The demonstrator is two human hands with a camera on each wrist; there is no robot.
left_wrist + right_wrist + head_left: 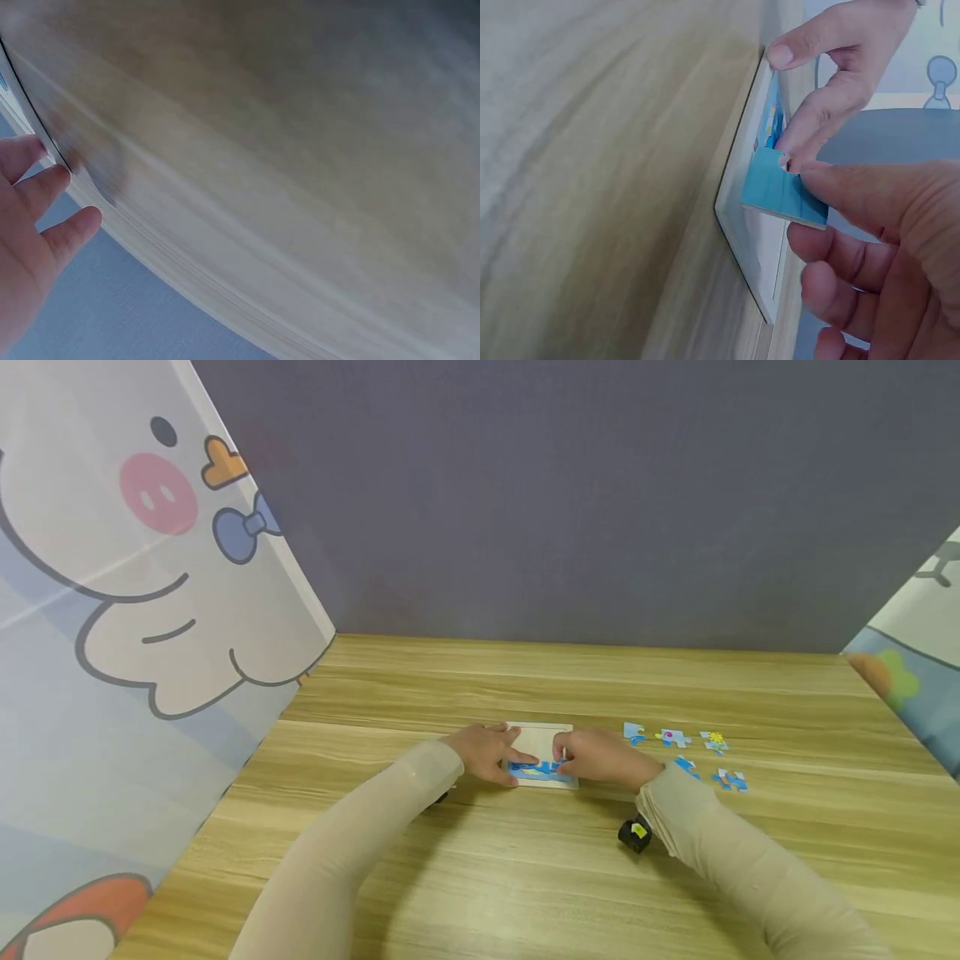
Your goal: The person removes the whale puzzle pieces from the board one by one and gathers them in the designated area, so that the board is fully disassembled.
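A small white puzzle tray (542,741) lies on the wooden table, with blue picture pieces (531,773) along its near side. My left hand (483,752) rests on the tray's left end, fingers extended. Its thumb is at the near edge and a forefinger reaches over the fitted pieces, as the right wrist view shows. My right hand (606,756) pinches a blue jigsaw piece (780,187) between thumb and fingers, tilted just above the tray's near right corner. In the left wrist view, only fingers (64,225) of the left hand appear, at the tray's edge.
Several loose jigsaw pieces (675,738) lie to the right of the tray, some close by the right forearm. A black wrist device (634,833) hangs under the right wrist. A grey panel (570,510) stands behind the table, and a cartoon-printed wall (97,635) rises on the left.
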